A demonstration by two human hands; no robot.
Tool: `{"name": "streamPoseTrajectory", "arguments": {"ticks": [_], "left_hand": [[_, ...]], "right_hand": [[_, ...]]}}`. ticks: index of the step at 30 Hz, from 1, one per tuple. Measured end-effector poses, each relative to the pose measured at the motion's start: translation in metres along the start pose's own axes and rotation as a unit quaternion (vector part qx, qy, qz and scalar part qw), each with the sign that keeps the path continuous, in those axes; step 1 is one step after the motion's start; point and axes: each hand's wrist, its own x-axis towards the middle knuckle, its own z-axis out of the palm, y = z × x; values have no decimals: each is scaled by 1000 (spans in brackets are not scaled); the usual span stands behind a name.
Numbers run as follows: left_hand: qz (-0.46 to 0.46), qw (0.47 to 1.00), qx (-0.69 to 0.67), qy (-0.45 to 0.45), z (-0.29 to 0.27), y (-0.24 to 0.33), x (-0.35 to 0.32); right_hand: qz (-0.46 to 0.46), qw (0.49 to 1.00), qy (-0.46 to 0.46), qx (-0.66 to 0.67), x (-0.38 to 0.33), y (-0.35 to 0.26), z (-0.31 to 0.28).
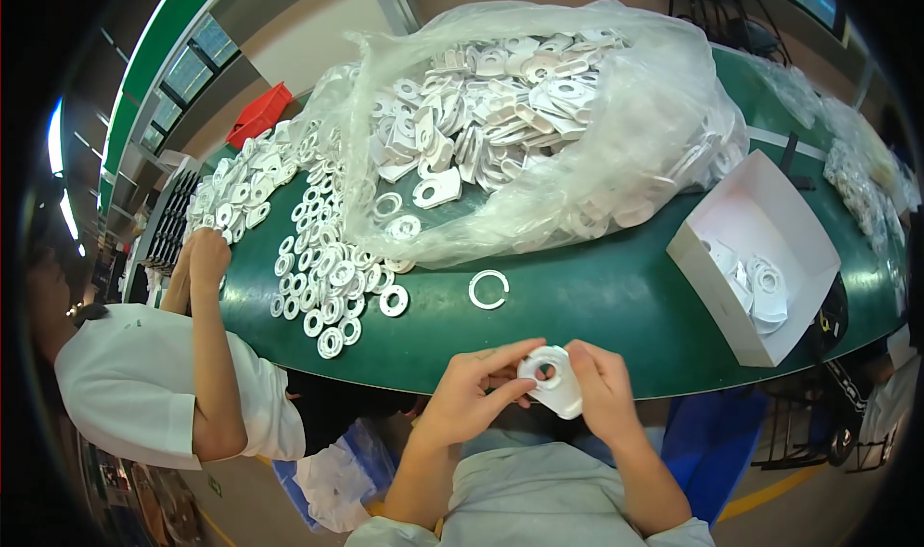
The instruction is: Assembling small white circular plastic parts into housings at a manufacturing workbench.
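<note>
Between my two hands, just over the table's front edge, is a white plastic plate with a round hole (568, 398). My left hand (472, 393) pinches its left side near the hole. My right hand (606, 388) grips its right edge, thumb on top. Beyond my hands a single white ring with a gap (475, 295) lies flat on the green table (433, 321). Many loose white rings (330, 341) are heaped to the left. A large clear plastic bag (664, 143) lies open at the back, full of similar white holed plates (438, 189).
At the right stands a white box (712, 306) with several white parts inside. A co-worker (164, 383) sits at the left, hands at another pile of white plates (241, 196). A red bin (260, 114) is at the far left; blue bins (712, 441) stand below the table.
</note>
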Motion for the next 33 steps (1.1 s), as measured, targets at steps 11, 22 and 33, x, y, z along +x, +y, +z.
{"name": "streamPoseTrajectory", "arguments": {"ticks": [11,22,33], "left_hand": [[292,766,492,292,-143,4,124],[238,717,607,245,-144,13,162],[103,802,566,163,-153,11,158]], "right_hand": [[-150,810,356,-442,-26,-127,-189],[-212,723,431,-497,-33,-121,-152],[-217,937,-7,-274,-2,-56,-2]]}}
